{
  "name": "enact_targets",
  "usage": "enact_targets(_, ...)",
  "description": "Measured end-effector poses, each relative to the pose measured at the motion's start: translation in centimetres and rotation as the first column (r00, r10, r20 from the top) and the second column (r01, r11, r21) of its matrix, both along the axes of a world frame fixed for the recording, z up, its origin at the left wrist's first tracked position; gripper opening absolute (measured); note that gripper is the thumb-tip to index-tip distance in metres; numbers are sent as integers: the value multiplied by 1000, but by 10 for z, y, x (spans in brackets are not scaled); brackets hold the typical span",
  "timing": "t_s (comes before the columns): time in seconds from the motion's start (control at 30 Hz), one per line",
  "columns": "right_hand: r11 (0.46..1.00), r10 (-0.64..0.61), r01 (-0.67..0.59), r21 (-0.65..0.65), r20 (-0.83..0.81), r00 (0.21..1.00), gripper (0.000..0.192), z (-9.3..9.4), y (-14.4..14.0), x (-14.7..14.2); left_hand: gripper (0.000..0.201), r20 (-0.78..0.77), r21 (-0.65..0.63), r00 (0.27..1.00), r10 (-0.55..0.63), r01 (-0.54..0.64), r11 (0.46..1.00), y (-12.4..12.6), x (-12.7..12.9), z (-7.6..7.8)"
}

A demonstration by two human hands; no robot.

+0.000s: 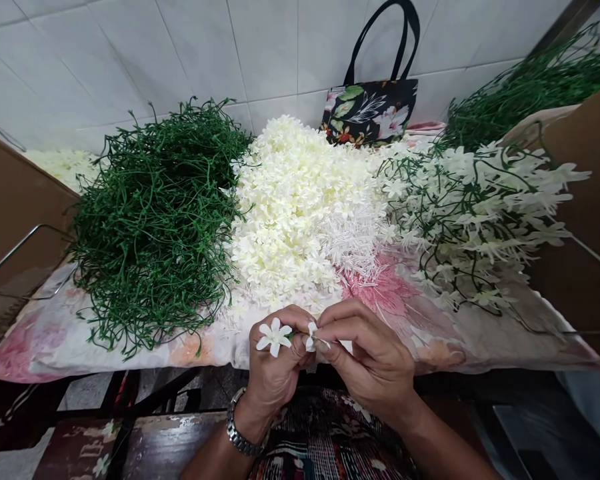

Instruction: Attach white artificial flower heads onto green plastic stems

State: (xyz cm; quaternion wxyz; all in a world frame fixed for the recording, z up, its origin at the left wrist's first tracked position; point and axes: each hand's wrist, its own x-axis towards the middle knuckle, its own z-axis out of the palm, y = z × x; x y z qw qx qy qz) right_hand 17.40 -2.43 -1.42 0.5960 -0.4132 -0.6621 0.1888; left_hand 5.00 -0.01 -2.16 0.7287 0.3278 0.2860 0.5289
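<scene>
My left hand [275,363], with a metal watch on the wrist, pinches a small white artificial flower [274,335] on a short green stem. My right hand [370,357] meets it fingertip to fingertip and holds a second white flower piece [311,335] between thumb and forefinger. Both hands hover at the near edge of a floral cloth [55,340]. On the cloth lie a heap of green plastic stems [157,220] at the left, a pile of loose white flowers [300,207] in the middle and assembled flower sprigs [480,213] at the right.
A black floral tote bag [373,110] leans on the white tiled wall behind the piles. More green stems [525,87] lie at the far right. Brown cardboard [580,193] flanks the right side, and a brown board with a metal bar [15,250] the left.
</scene>
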Motion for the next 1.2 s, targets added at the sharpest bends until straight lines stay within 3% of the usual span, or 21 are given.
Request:
enact_targets(0.1, 995, 57, -53, -87, 39, 998, 19, 1, 0, 5, 15, -20, -78, 998, 56, -58, 995, 1, 0, -1)
enact_targets(0.23, 985, 52, -32, -171, 112, 992, 51, 2, -1, 9, 17, -109, -23, 984, 139, -142, 990, 0, 0, -2)
enact_targets(0.33, 993, 40, -24, -116, 144, 989, 23, 3, -1, 9, 16, -195, 71, 966, 167, -156, 985, -2, 0, 1)
enact_targets(0.4, 996, 23, -10, -91, 136, 991, 9, 3, -2, 9, 16, -222, 61, 966, 130, -119, 991, -3, 1, 3)
enact_targets(0.6, 993, -53, 67, -100, 137, 989, 9, 1, -3, 14, 25, -132, -106, 989, -59, 45, 993, -5, -4, 4)
enact_targets(0.73, 986, -52, 64, -154, 76, 996, 10, 1, -2, 16, 29, -163, -128, 983, -84, 64, 990, -5, -8, 1)
enact_targets(0.83, 984, -19, 27, -179, 42, 999, 11, 4, -2, 15, 30, -256, -71, 963, -82, 66, 995, -5, -10, -3)
enact_targets(0.97, 981, 18, -8, -192, 50, 999, 10, 8, -2, 14, 27, -381, 116, 923, -54, 105, 988, -5, -12, -2)
enact_targets(1.07, 983, 40, -22, -184, 96, 995, 11, 12, -1, 14, 29, -470, 247, 882, -30, 164, 955, -4, -14, 7)
enact_targets(1.2, 985, 64, -33, -169, 180, 982, 12, 18, 2, 16, 33, -611, 332, 791, -28, 288, 899, -2, -16, 16)
